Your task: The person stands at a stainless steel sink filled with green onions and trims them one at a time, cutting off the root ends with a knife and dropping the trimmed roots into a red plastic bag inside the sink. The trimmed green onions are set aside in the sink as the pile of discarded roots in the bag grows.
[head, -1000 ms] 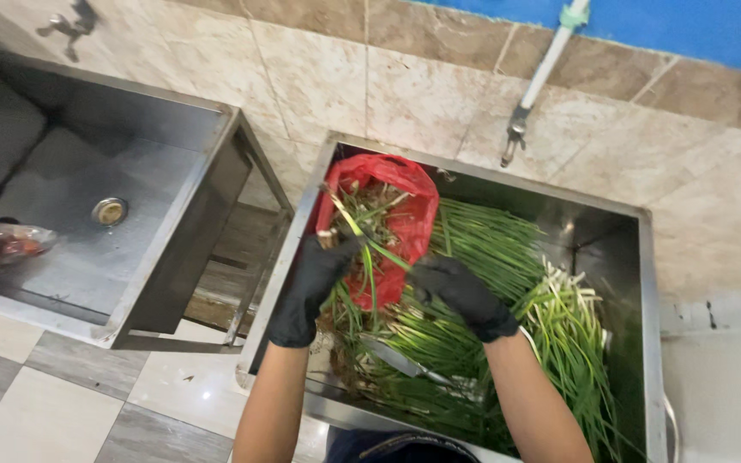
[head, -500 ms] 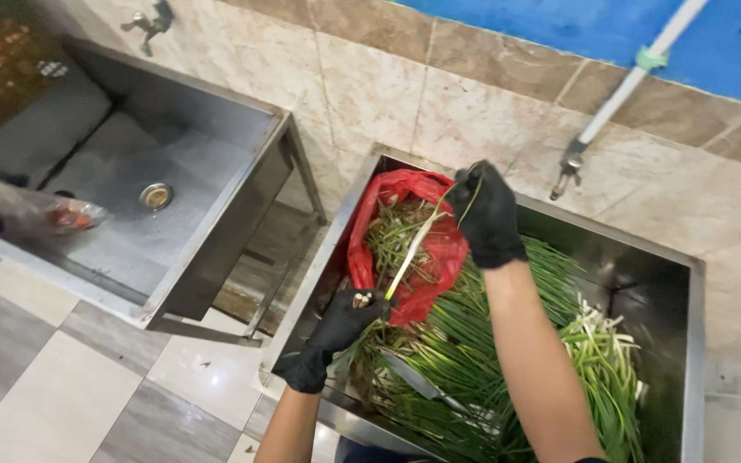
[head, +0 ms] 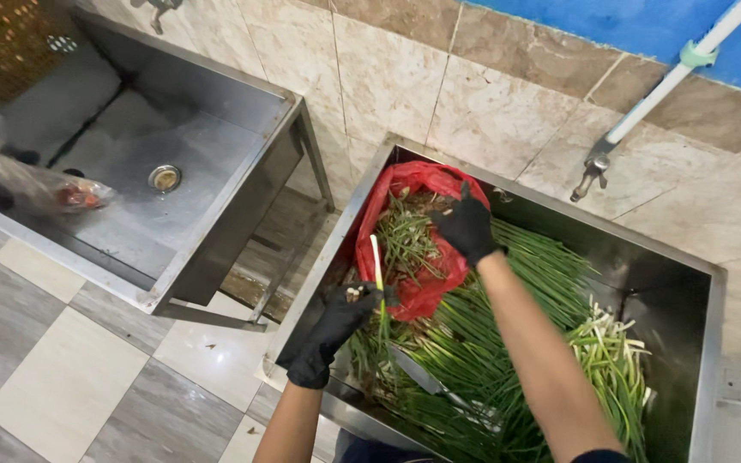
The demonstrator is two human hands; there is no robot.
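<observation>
Low in the frame, my black-gloved left hand [head: 342,315] pinches a single pale-stemmed green onion [head: 378,276], held upright over the heap of green onions [head: 508,343] filling the steel sink [head: 703,360]. A knife [head: 426,380] lies among them. Farther up, my gloved right hand [head: 466,226] grips scraps inside the red plastic bag [head: 418,249].

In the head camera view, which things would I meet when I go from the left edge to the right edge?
Clear plastic bag → sink drain → left hand holding a green onion → red bag → right hand → wall tap → trimmed green onions.
</observation>
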